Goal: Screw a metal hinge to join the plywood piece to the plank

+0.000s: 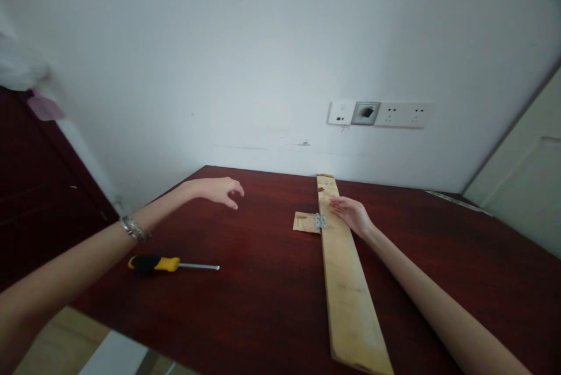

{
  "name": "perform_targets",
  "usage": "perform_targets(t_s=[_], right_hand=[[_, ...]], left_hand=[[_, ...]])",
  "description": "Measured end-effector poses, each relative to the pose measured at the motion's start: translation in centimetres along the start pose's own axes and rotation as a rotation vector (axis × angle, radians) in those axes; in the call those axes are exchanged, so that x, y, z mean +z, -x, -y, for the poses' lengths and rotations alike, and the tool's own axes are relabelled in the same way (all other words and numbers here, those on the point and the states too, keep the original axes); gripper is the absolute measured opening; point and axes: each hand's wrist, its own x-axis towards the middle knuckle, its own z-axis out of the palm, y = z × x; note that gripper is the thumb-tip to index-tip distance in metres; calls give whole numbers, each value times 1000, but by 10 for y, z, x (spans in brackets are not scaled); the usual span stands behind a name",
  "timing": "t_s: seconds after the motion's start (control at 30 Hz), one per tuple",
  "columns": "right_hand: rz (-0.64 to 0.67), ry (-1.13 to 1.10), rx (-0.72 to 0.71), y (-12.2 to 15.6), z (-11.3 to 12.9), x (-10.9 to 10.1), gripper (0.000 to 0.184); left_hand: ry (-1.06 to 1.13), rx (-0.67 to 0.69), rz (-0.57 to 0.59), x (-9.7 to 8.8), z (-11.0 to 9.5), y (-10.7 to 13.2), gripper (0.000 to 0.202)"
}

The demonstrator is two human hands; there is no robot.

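A long pale wooden board (348,287) lies lengthwise on the dark red table, its far end close to the wall. A small wooden block (305,222) joins its left edge through a metal hinge (321,221). My right hand (353,214) rests on the board's right side, just right of the hinge, with fingers stretched out. Over the table to the left, my left hand (222,191) hovers with nothing in it, thumb and fingers apart and curved. Nearer to me lies a screwdriver (170,263) with a yellow and black handle, its shaft pointing right.
The table (263,305) meets a white wall (263,59) at its back, where a row of sockets (401,114) is mounted. A flat strip (458,202) lies at the back right. A white door (526,159) stands on the right.
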Motion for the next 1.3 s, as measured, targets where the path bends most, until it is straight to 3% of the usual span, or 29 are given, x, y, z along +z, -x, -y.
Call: perform_targets(t_s=[0.17,0.3,0.47,0.83,1.03,1.3], right_hand=[[6,18,29,-1,0,-3,17],[21,51,48,-4,-2,-7,17],[16,74,74,-3,2,-6,17],[29,131,90,8,9,-3,19],[5,146,101,21,20,-10,19],[-29,182,47,32,41,-29,19]], left_hand=[[40,-177,172,14,29,64,44],[34,-251,283,38,30,103,48],[11,-244,310,66,22,130,43],[-76,-202,263,79,10,127,23],[-106,-197,307,84,4,124,18],[-164,-147,313,73,-11,118,12]])
